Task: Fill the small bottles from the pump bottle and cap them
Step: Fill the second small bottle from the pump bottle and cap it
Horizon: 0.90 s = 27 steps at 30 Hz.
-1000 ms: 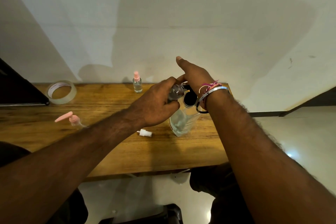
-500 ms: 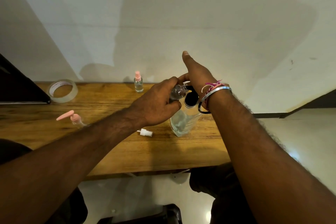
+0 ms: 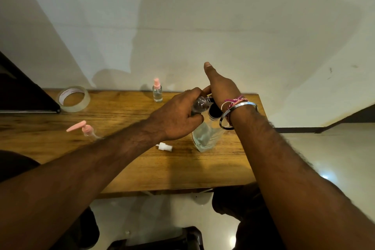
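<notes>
While the left hand (image 3: 178, 115) curled round a small clear plastic bottle (image 3: 199, 104), tilted at the spout of the large clear pump bottle (image 3: 207, 137) on the wooden table (image 3: 121, 168), the right hand (image 3: 221, 87) lay on the pump head, thumb raised; its other fingers were hidden. Risks: spout and narrow neck misaligning, so liquid spills; the big bottle, apparently leaning, tipping under pressure. A white spray cap (image 3: 164, 146) lay nearby, near enough to be knocked.

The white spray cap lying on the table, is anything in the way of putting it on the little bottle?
Nothing blocks it yet. The white spray cap lies bare on the table. The left hand holds the little bottle at the pump bottle, under the right hand; its mouth is hidden.
</notes>
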Each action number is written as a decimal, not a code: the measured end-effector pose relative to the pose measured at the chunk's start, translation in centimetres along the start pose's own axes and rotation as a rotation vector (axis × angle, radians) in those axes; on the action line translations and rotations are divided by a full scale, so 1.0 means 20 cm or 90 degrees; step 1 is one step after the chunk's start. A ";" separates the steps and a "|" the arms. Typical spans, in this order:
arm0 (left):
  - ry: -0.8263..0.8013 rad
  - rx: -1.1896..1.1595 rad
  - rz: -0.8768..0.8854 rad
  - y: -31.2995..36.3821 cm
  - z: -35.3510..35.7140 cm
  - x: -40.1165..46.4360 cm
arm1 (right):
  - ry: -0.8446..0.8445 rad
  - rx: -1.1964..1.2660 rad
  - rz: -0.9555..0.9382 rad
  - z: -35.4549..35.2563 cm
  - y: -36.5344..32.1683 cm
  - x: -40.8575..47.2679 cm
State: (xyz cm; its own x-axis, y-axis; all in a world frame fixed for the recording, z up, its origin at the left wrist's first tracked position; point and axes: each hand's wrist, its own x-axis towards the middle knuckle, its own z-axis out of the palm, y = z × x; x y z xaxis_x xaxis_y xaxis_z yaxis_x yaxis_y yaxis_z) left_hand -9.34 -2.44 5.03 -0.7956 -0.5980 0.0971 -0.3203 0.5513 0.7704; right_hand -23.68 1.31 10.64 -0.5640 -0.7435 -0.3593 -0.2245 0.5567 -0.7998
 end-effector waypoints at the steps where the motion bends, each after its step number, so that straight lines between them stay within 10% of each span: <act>1: -0.001 0.003 0.000 0.00 0.00 0.00 | 0.001 -0.007 -0.004 0.00 0.00 0.00; 27: -0.005 -0.028 -0.004 0.05 -0.02 -0.01 | -0.055 0.085 0.056 -0.04 0.00 0.00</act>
State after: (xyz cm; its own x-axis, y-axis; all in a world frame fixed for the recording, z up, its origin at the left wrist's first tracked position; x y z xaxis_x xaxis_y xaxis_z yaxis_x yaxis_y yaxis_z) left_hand -9.31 -2.05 5.95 -0.7978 -0.5967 0.0867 -0.3027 0.5207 0.7983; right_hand -24.40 1.58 11.01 -0.5048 -0.7263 -0.4665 -0.0662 0.5714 -0.8180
